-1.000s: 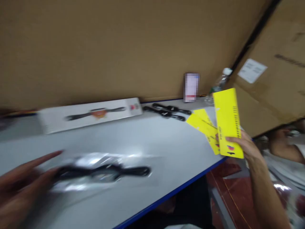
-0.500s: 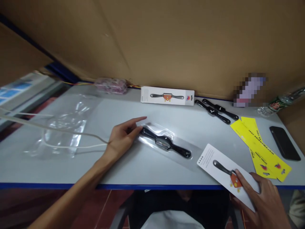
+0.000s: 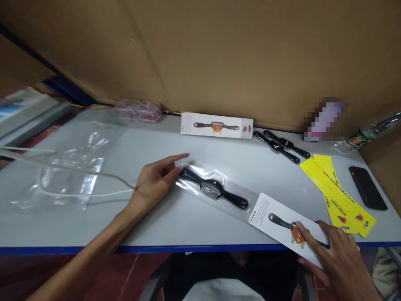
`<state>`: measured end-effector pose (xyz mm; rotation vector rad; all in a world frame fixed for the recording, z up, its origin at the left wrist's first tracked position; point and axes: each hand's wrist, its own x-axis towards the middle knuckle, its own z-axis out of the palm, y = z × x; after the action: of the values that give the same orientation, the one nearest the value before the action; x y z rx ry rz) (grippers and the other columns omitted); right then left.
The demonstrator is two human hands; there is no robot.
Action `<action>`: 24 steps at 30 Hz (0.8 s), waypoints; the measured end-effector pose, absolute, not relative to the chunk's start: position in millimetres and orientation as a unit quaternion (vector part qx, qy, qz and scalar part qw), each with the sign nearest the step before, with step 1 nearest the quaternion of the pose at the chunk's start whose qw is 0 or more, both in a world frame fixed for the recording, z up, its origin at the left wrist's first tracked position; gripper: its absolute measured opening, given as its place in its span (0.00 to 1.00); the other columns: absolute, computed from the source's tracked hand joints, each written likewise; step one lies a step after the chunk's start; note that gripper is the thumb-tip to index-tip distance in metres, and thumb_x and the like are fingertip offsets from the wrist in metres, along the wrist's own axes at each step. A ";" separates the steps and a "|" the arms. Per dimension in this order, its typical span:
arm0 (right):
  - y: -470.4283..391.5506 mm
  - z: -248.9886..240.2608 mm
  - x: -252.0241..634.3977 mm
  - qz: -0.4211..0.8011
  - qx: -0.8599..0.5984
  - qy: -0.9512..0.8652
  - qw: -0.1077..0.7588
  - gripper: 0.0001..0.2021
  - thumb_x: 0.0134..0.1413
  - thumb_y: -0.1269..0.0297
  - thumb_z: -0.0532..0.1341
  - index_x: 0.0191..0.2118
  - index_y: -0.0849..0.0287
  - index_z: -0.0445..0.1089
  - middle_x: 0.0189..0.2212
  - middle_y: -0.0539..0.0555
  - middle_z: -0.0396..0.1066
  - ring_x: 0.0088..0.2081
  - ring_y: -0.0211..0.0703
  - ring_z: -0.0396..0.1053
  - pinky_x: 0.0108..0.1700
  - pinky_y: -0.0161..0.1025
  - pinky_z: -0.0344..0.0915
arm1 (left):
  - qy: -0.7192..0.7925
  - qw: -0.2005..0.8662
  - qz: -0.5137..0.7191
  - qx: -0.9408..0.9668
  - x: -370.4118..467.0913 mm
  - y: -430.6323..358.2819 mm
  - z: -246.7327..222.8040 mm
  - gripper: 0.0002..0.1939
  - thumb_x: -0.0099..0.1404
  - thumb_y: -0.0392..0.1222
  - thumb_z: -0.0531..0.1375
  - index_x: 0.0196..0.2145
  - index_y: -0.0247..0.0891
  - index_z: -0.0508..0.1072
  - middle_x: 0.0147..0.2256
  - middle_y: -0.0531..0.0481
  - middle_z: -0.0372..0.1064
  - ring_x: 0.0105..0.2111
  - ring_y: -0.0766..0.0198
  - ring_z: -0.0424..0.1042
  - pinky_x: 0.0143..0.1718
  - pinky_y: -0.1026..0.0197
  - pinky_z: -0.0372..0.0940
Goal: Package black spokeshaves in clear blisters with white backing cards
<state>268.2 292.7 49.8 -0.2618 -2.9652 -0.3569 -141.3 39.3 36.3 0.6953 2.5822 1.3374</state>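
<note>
Head view, left hand: the left hand [image 3: 155, 180] lies on the desk [image 3: 131, 221] with its fingers [image 3: 175, 158] spread and relaxed. They hold nothing; the fingertips only touch the left end of the clear blister tray [image 3: 216, 190].
Head view, blister tray: it lies aslant near the middle of the desk, and the black spokeshave [image 3: 213, 190] sits inside its hollow, one handle toward the left hand, the other toward the white card.
Head view, right hand: the right hand [image 3: 336, 261] presses flat on the white backing card [image 3: 283, 228] at the front edge of the desk. The fingers are stretched over the printed picture and are not closed around the card.
Head view, card and tray: the near corner of the card is just beside the right end of the tray, perhaps touching; I cannot tell if it overlaps.
Head view, how to do it well: I judge that the left fingertips should pin the tray end so it does not turn, while the right hand slides the card flat and in line with the tray, without bending the corner that hangs over the desk edge.
Head view, around: yellow cards [image 3: 338, 194], a black phone [image 3: 366, 193], two loose spokeshaves [image 3: 280, 146], a packed sample [image 3: 216, 125] by the cardboard wall [image 3: 219, 54], and a plastic bag [image 3: 65, 167] far left.
</note>
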 end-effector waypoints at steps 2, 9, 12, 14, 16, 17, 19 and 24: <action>297.2 52.3 265.6 -0.118 -0.082 -0.987 0.066 0.34 0.71 0.50 0.53 0.77 0.40 0.45 0.52 0.65 0.69 0.46 0.61 0.69 0.45 0.55 0.68 | 0.860 0.082 0.449 0.230 -141.1 39.1 36.6 0.30 0.62 0.55 0.60 0.56 0.34 0.79 0.21 0.59 0.49 0.25 0.66 0.50 0.29 0.61 0.47; 297.5 53.4 248.0 -0.127 -0.056 -0.988 0.064 0.35 0.70 0.51 0.55 0.77 0.46 0.47 0.52 0.67 0.69 0.48 0.64 0.69 0.47 0.56 0.68 | 0.852 0.084 0.455 0.243 -144.5 38.4 30.7 0.29 0.62 0.54 0.61 0.55 0.35 0.79 0.21 0.60 0.50 0.24 0.66 0.50 0.28 0.61 0.47; 285.3 51.5 228.5 -0.138 -0.042 -0.986 0.085 0.36 0.68 0.51 0.58 0.77 0.50 0.50 0.51 0.68 0.71 0.45 0.62 0.69 0.45 0.56 0.68 | 0.843 0.088 0.465 0.257 -145.3 38.3 27.2 0.29 0.62 0.56 0.61 0.54 0.36 0.80 0.21 0.59 0.50 0.24 0.65 0.51 0.27 0.61 0.47; 274.2 49.0 211.4 -0.140 -0.040 -0.984 0.097 0.37 0.67 0.53 0.59 0.77 0.55 0.49 0.51 0.69 0.72 0.43 0.63 0.69 0.44 0.56 0.67 | 0.832 0.092 0.482 0.259 -144.4 38.1 26.4 0.29 0.62 0.56 0.62 0.55 0.35 0.79 0.21 0.59 0.50 0.24 0.66 0.51 0.27 0.61 0.47; 261.6 44.7 192.6 -0.125 -0.048 -0.985 0.110 0.37 0.69 0.55 0.57 0.77 0.61 0.46 0.52 0.71 0.73 0.44 0.64 0.69 0.44 0.57 0.67 | 0.821 0.097 0.499 0.258 -143.1 37.9 26.5 0.29 0.63 0.55 0.62 0.56 0.35 0.79 0.21 0.60 0.49 0.24 0.66 0.51 0.27 0.61 0.47; 255.1 42.0 182.9 -0.111 -0.055 -0.985 0.121 0.37 0.70 0.56 0.56 0.77 0.64 0.44 0.52 0.71 0.74 0.45 0.65 0.69 0.44 0.57 0.67 | 0.818 0.099 0.504 0.259 -142.5 37.9 26.6 0.28 0.63 0.54 0.62 0.56 0.36 0.78 0.21 0.60 0.49 0.24 0.66 0.50 0.27 0.61 0.46; 242.6 36.6 164.0 -0.081 -0.070 -0.984 0.145 0.39 0.71 0.55 0.54 0.77 0.67 0.40 0.52 0.72 0.75 0.46 0.65 0.70 0.45 0.57 0.67 | 0.816 0.097 0.507 0.261 -141.9 38.0 26.9 0.27 0.64 0.53 0.61 0.56 0.36 0.79 0.22 0.59 0.49 0.24 0.66 0.51 0.28 0.61 0.47; 234.9 32.2 144.5 -0.018 -0.074 -0.984 0.163 0.40 0.71 0.52 0.54 0.78 0.65 0.38 0.55 0.71 0.73 0.51 0.68 0.71 0.47 0.60 0.68 | 0.815 0.090 0.511 0.259 -140.5 37.4 27.5 0.29 0.65 0.53 0.61 0.59 0.36 0.76 0.22 0.60 0.49 0.24 0.66 0.50 0.28 0.61 0.47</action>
<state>144.5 234.9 32.2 -0.2121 -2.8066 -0.0504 -140.5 37.4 27.5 0.7690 2.4215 1.5200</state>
